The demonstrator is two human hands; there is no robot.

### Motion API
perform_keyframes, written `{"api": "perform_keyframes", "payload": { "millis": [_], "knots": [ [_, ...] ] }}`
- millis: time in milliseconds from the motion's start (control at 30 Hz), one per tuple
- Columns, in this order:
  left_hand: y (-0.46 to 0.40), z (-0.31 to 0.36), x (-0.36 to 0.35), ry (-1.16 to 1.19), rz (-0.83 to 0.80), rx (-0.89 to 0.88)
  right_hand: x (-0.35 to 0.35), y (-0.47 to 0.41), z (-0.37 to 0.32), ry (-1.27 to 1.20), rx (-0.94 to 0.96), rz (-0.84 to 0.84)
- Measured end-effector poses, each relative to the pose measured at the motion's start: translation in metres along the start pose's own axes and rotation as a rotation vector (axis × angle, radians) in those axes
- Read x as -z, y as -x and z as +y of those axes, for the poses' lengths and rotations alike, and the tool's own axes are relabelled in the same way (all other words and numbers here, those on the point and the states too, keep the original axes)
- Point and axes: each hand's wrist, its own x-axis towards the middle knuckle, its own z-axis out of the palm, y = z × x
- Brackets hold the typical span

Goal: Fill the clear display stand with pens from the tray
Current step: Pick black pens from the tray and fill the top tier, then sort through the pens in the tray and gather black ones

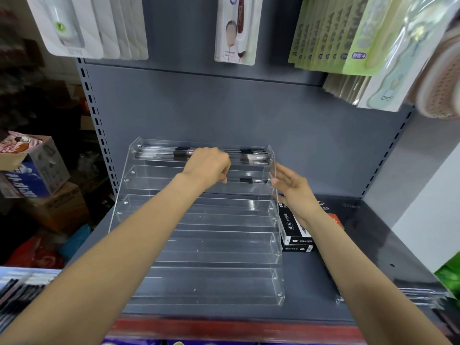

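Observation:
The clear tiered display stand (199,285) sits on a grey shelf. Its top tier holds several pens (251,155) lying lengthwise. One pen (254,180) lies in the second tier at the right, its clear barrel running under the fingertips of my left hand (209,165). That hand reaches over the second tier, fingers curled down round the pen's end. My right hand (291,188) is beside the stand's right wall, fingers relaxed and touching it, holding nothing. The tray of dark pens (17,295) shows at the bottom left edge, blurred.
Black and white pen boxes (295,232) lie just right of the stand, under my right wrist. Packaged goods (236,28) hang on the back panel above. Flat clear packets (423,295) lie at the shelf's right. Cardboard boxes (37,170) are stacked on the left.

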Motion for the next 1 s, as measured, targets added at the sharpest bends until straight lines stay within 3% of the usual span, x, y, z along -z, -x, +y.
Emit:
{"api": "perform_keyframes", "payload": {
  "millis": [200,300,367,667,1000],
  "knots": [
    [0.01,-0.009,-0.007,0.297,0.06,0.073,-0.007,0.003,-0.005,0.18,0.066,0.085],
    [0.029,-0.018,-0.012,0.529,0.126,0.135,-0.021,0.016,-0.01,0.479,0.263,0.274],
    [0.044,-0.025,-0.012,0.692,0.191,0.153,-0.036,0.028,-0.018,0.526,0.39,0.313],
    [0.161,-0.087,0.005,0.892,0.4,0.291,-0.158,0.073,-0.042,0.389,0.316,-0.066],
    [0.38,-0.227,-0.071,0.826,0.119,0.689,-0.379,0.177,-0.016,0.399,0.178,-0.508]
  ]
}}
